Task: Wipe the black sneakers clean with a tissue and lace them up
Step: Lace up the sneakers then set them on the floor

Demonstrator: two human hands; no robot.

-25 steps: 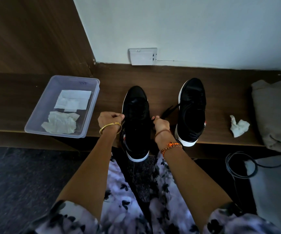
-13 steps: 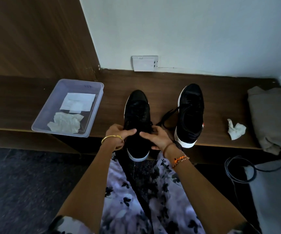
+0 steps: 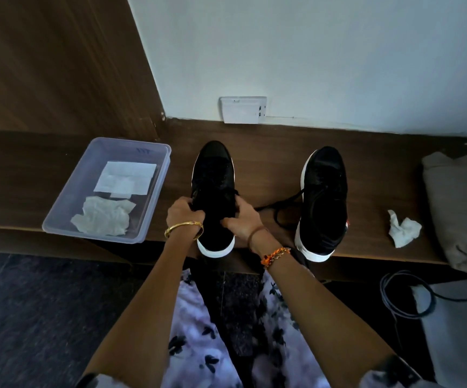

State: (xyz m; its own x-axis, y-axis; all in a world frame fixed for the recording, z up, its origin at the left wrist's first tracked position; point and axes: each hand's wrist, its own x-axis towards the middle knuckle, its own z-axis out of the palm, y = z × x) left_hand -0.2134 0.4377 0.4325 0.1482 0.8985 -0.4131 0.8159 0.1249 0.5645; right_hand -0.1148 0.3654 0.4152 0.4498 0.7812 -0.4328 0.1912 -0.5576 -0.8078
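Observation:
Two black sneakers with white soles stand on a dark wooden bench, toes toward the wall. My left hand and my right hand are both closed on the laces over the tongue of the left sneaker, one hand at each side. The right sneaker stands apart to the right, its black lace trailing loose onto the bench. A crumpled white tissue lies right of that sneaker.
A clear plastic tray at the left holds a flat tissue and a crumpled one. Folded beige cloth fills the bench's right end. A white wall socket sits behind. A black cable loops on the floor.
My hands moved from the sneaker's two sides to meet over its laces, then spread slightly apart while still gripping them. The camera view shifted down a little.

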